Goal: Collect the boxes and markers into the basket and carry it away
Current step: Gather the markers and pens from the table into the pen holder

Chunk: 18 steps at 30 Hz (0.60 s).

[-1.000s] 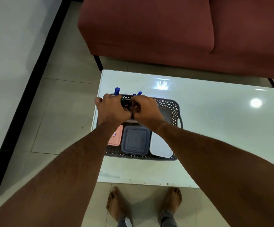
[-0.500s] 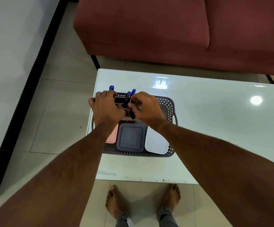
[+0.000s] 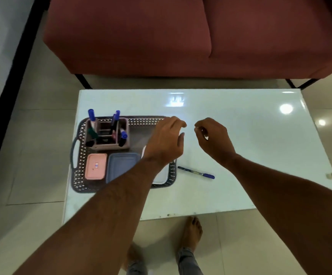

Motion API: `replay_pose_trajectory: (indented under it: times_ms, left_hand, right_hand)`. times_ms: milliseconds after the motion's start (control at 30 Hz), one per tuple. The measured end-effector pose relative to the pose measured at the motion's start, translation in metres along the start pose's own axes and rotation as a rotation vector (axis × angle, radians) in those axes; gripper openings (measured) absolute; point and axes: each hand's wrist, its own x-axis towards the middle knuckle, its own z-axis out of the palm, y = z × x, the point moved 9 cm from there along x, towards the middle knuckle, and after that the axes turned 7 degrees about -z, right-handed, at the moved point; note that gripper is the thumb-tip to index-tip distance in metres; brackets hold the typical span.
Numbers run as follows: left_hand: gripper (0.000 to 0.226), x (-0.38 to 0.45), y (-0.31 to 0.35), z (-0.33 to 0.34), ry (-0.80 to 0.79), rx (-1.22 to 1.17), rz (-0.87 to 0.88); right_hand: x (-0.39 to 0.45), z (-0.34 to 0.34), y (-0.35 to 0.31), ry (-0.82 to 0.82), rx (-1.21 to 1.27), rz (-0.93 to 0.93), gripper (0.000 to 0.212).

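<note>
- Left hand (image 3: 166,141) is hovering empty over the dark perforated plastic basket (image 3: 78,155), fingers loosely spread.
- Right hand (image 3: 212,138) is hanging curled and empty above the glossy white table (image 3: 240,155).
- Blue-capped pen (image 3: 196,172) is lying just beside the basket.

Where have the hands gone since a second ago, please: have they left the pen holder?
Yes. Both the left hand and right hand moved rightward off the holder, toward the basket's right end.
</note>
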Motion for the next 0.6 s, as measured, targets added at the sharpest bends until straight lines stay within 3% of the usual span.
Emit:
replay_pose_trajectory:
  times_ms: [100, 267, 600]
  left_hand:
    - [0.029, -0.008, 0.022, 0.053, -0.238, -0.004, 0.019]
    - [0.031, -0.040, 0.039, 0.140, -0.573, 0.202, 0.052]
    - [0.030, -0.059, 0.027, 0.194, -0.605, 0.360, -0.001]
  right_hand:
    - [-0.033, -0.001, 0.032, -0.102, 0.017, 0.035, 0.009]
    - [-0.089, 0.013, 0.067, -0.302, 0.013, 0.096, 0.020]
    - [-0.141, 0.058, 0.095, -0.563, -0.078, 0.149, 0.041]
